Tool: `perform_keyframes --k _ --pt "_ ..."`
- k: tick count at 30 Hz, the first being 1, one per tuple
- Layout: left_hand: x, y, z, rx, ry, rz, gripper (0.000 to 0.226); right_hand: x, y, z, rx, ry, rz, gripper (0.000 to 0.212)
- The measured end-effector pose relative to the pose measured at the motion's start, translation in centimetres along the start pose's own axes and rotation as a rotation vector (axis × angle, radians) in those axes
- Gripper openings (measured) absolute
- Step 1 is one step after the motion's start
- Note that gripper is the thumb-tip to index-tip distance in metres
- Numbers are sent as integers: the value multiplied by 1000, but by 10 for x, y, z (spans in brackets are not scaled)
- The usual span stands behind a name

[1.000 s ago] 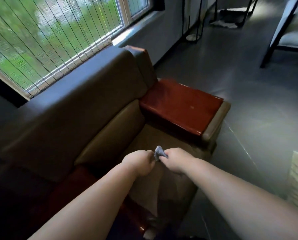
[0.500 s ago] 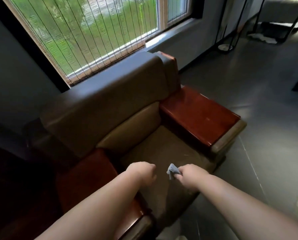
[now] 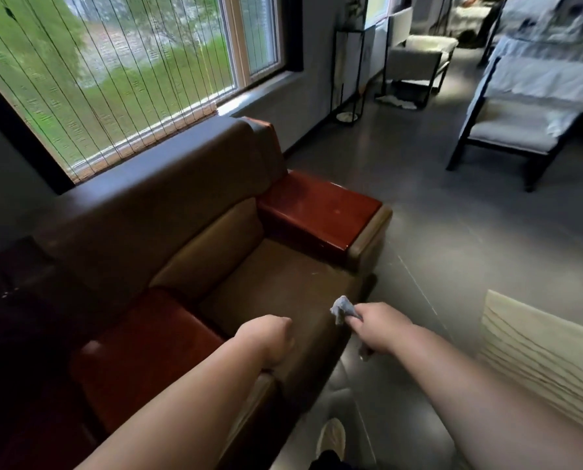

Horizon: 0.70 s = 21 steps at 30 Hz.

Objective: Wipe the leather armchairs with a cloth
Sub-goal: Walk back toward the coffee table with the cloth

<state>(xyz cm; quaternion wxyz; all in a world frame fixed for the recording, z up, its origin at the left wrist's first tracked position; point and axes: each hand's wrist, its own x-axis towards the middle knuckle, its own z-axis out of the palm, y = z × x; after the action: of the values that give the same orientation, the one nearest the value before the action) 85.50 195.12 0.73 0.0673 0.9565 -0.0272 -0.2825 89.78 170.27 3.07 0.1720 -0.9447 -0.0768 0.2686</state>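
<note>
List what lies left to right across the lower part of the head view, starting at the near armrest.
Near red armrest → left hand → grey cloth → right hand → pale wooden panel.

a wide window [image 3: 113, 79] with thin vertical blinds lets in green daylight from outside. the wall [image 3: 8, 171] beside it is dark grey, and the floor [image 3: 453, 239] is dark and faintly glossy. a black metal stand [image 3: 349, 72] stands by the wall. grey-cushioned chairs [image 3: 527, 106] on dark frames stand at the right. a pale wood-grain panel [image 3: 548, 357] fills the lower right.
</note>
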Motion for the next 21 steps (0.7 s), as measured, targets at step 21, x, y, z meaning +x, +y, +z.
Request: perform_keyframes --k 21 --pt "-152 309 109 293 18 473 37 -356 240 95 122 196 340 29"
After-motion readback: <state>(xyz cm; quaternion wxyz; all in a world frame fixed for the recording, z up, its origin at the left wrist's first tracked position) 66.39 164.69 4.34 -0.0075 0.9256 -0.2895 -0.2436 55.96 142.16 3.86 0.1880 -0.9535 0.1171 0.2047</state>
